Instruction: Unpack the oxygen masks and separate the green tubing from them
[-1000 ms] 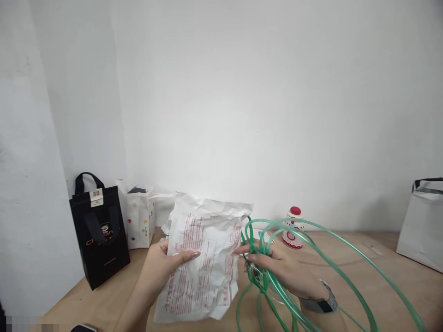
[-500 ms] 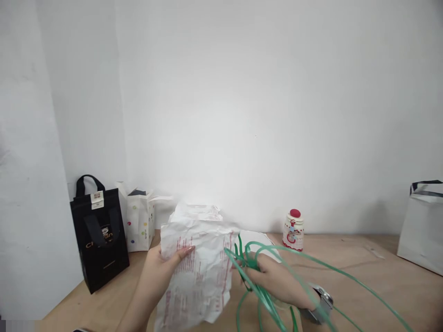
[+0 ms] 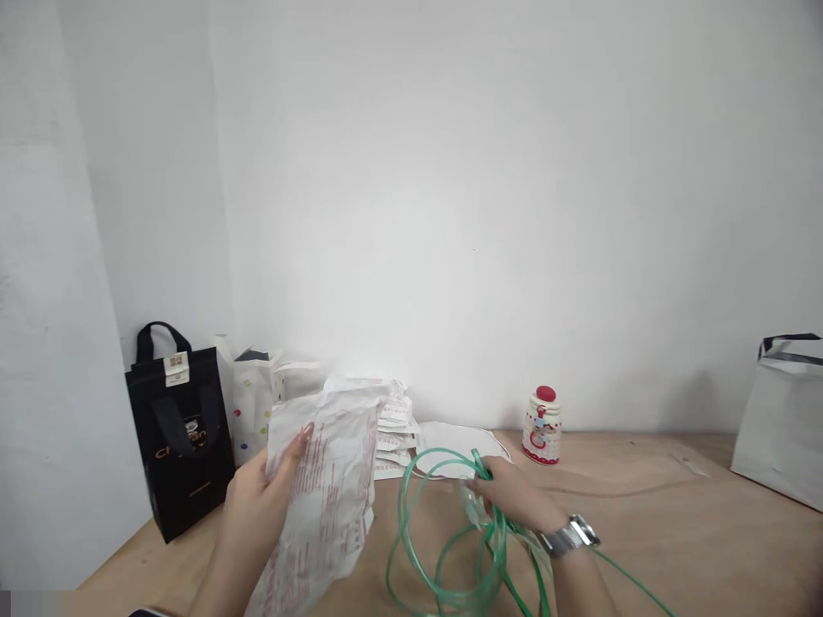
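My left hand (image 3: 267,497) is closed on a crumpled white paper package (image 3: 334,480) with red print, its thumb pressed on the near face. The package hangs tilted over the table's left part. My right hand (image 3: 507,488) grips a bundle of green plastic tubing (image 3: 411,548), whose loops dangle below and to the left of the fingers. A clear plastic piece (image 3: 474,506) shows beside the fingertips; its exact kind I cannot make out. On the right wrist is a silver watch (image 3: 572,536).
A stack of similar white packages (image 3: 395,433) lies by the wall, next to a flat white sheet (image 3: 459,446). Farther right stands a white jar with a red lid (image 3: 542,426). Black (image 3: 183,446) and dotted white bags (image 3: 250,403) are at left, a white bag (image 3: 781,420) at right.
My left hand has moved left with the package, uncovering more of the stack behind. The tubing in my right hand has swung leftward into hanging loops, and the clear piece now shows.
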`<state>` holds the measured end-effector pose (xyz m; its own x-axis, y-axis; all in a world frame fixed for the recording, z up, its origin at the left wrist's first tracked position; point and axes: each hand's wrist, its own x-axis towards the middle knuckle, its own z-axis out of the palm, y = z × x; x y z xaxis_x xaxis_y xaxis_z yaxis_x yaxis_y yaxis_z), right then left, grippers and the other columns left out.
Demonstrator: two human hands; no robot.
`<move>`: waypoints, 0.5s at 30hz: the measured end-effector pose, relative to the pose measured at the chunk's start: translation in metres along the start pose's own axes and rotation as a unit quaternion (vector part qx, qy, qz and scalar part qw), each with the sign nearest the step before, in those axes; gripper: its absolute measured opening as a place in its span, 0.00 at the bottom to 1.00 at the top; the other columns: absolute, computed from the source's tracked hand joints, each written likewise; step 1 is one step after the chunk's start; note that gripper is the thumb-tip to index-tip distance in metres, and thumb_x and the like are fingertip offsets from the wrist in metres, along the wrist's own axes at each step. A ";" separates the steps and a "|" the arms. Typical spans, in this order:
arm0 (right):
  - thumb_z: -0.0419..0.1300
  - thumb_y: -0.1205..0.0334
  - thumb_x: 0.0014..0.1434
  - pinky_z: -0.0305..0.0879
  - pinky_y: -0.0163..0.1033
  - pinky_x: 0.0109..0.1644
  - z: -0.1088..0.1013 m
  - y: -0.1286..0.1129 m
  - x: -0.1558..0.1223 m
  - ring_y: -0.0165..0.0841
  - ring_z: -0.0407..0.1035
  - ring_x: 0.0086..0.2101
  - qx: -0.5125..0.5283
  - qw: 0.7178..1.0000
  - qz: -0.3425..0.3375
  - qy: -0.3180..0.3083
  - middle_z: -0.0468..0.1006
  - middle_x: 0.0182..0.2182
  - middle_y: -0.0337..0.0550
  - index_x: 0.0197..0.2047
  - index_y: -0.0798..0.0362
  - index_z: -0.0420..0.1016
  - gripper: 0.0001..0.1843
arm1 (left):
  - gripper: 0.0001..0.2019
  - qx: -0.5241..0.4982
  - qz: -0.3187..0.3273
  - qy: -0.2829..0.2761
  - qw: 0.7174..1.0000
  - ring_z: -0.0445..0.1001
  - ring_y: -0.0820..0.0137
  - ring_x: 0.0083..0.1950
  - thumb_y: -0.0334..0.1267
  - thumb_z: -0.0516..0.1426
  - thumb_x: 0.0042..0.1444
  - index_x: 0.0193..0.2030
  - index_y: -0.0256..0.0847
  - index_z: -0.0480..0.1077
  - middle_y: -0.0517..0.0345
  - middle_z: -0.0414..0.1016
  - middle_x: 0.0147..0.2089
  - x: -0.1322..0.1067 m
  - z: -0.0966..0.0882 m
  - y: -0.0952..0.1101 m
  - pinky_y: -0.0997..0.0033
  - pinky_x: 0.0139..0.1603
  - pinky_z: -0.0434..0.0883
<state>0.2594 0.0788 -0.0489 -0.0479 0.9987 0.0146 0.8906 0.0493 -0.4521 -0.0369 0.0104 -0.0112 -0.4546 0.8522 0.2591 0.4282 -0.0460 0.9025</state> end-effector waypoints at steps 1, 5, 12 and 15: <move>0.49 0.58 0.56 0.60 0.33 0.27 -0.003 0.000 -0.001 0.31 0.71 0.26 0.043 0.999 -0.015 0.007 0.77 0.25 0.44 0.29 0.54 0.66 0.10 | 0.30 0.006 0.007 -0.020 1.000 0.73 0.50 0.43 0.63 0.53 0.45 0.34 0.34 0.75 0.48 0.79 0.36 0.002 0.000 -0.002 0.64 0.34 0.68; 0.50 0.51 0.54 0.58 0.34 0.25 -0.011 0.001 -0.001 0.31 0.67 0.22 0.227 0.969 -0.031 0.093 0.72 0.19 0.40 0.26 0.54 0.65 0.15 | 0.23 0.017 0.028 -0.095 0.995 0.73 0.53 0.45 0.57 0.58 0.43 0.34 0.38 0.77 0.53 0.80 0.37 0.006 0.001 -0.006 0.66 0.38 0.68; 0.49 0.51 0.55 0.55 0.37 0.28 -0.017 -0.006 -0.004 0.36 0.65 0.26 0.096 0.954 0.068 0.277 0.73 0.22 0.44 0.24 0.51 0.62 0.15 | 0.16 0.099 0.039 -0.154 0.982 0.73 0.58 0.37 0.51 0.59 0.43 0.25 0.40 0.76 0.58 0.78 0.28 -0.004 0.010 0.001 0.70 0.34 0.64; 0.52 0.50 0.54 0.55 0.37 0.29 -0.019 -0.020 -0.013 0.34 0.64 0.25 0.156 0.952 0.012 0.263 0.70 0.20 0.40 0.21 0.51 0.60 0.16 | 0.14 0.117 0.069 -0.159 0.978 0.72 0.59 0.37 0.50 0.61 0.42 0.25 0.40 0.76 0.59 0.77 0.30 -0.008 0.015 0.004 0.70 0.35 0.63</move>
<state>0.2510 0.0649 -0.0232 0.2758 0.8701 0.4085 0.7071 0.1042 -0.6994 -0.0202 0.0112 -0.0144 -0.1303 0.9668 0.2200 0.6522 -0.0836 0.7535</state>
